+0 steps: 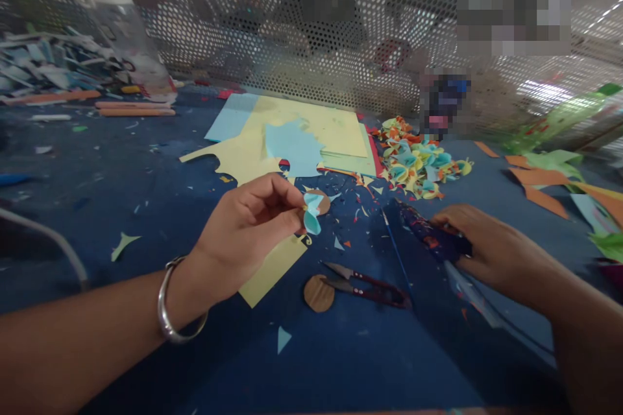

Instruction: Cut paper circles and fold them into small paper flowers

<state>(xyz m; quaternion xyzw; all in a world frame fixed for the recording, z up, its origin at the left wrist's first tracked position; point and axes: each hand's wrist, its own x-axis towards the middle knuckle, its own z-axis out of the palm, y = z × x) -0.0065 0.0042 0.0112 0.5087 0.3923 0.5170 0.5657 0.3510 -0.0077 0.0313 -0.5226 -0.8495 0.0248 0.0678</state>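
Note:
My left hand [253, 227], with a metal bangle at the wrist, pinches a small light-blue paper flower [312, 213] between thumb and fingertips. Behind the flower lies a round brown cardboard disc [322, 202]. At the right, my right hand [479, 240] is closed round a dark, stained glue gun [433, 237], its nozzle pointing away to the left. A cord [523, 334] runs back beneath my right forearm. Between the hands lie thread snips [367, 285], their tips over a second brown disc [318, 293]. A thin blue stick [396, 246] lies near the glue gun.
Yellow and blue paper sheets [306, 120] are stacked at the back, beside a heap of small paper flowers [413, 159]. A clear bottle [126, 39] and paper scraps [43, 65] occupy the far left. Orange offcuts [540, 178] lie right. A perforated metal panel [233, 19] stands behind.

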